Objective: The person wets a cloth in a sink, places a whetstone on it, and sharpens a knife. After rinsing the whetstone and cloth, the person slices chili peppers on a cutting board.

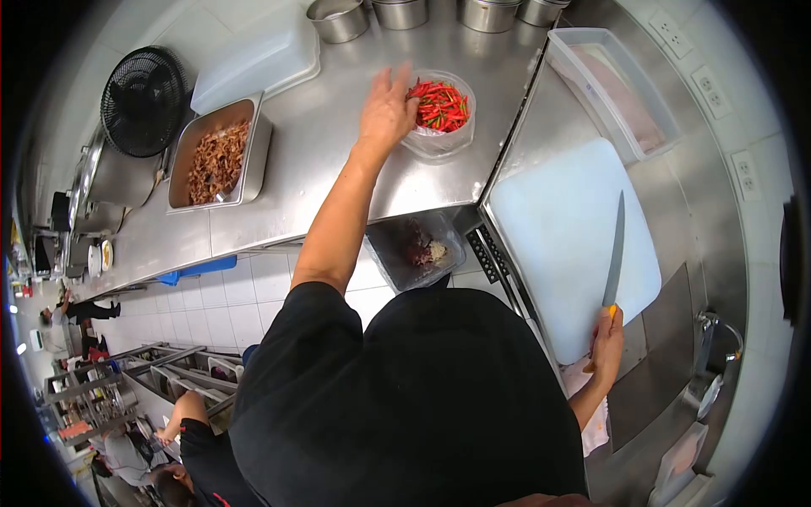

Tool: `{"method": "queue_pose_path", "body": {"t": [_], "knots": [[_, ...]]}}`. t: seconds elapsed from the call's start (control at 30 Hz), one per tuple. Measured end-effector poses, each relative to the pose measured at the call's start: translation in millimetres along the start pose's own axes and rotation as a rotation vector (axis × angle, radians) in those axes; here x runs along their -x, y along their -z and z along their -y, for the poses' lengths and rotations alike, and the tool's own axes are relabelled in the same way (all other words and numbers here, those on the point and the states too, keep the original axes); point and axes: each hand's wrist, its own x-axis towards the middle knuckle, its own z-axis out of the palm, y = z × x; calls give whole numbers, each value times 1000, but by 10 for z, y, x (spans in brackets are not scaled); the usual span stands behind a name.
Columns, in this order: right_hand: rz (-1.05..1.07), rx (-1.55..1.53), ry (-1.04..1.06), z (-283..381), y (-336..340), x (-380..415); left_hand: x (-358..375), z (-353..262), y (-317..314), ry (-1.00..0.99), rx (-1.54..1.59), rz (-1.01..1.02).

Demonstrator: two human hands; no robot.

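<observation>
My left hand (389, 110) reaches over the steel counter with its fingers stretched out, slightly blurred at the tips. Its thumb side overlaps the near-left rim of a clear plastic tub (441, 150) filled with red chillies (439, 106), a few of them greenish. A kitchen knife (617, 245) with a yellow handle is in my right hand (606, 342), fingers wrapped round the grip. The blade lies over the pale blue cutting board (549, 228), pointing away from me. Beneath the right wrist is a pinkish cloth (596, 431).
A steel pan (260, 160) of brown cooked food stands left, beside a translucent lidded box (253, 63). Steel pots (338, 24) line the back. A plastic bin (389, 262) sits below the counter edge. Behind the board is a long clear container (608, 93). Another person (203, 456) works lower left.
</observation>
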Motion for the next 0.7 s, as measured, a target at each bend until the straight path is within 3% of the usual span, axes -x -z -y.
{"method": "queue_pose_path", "body": {"t": [0.07,0.27,0.47,0.53,0.67,0.7], "knots": [[-11,-10,-28,-8,-3,-14,-187,3,63,-344,-112,18],[-49,-42,10,-44,-56,-15,-467,-89,92,-569,-333,384],[-79,-11,12,28,-80,57,-635,-16,212,-444,-205,442],[-66,20,16,45,-56,19,-624,-76,372,-339,-146,346],[-96,238,79,-258,-30,-139,-360,-624,690,-88,195,248],[-47,155,1,49,56,-23,-221,-827,632,-86,268,257]]}}
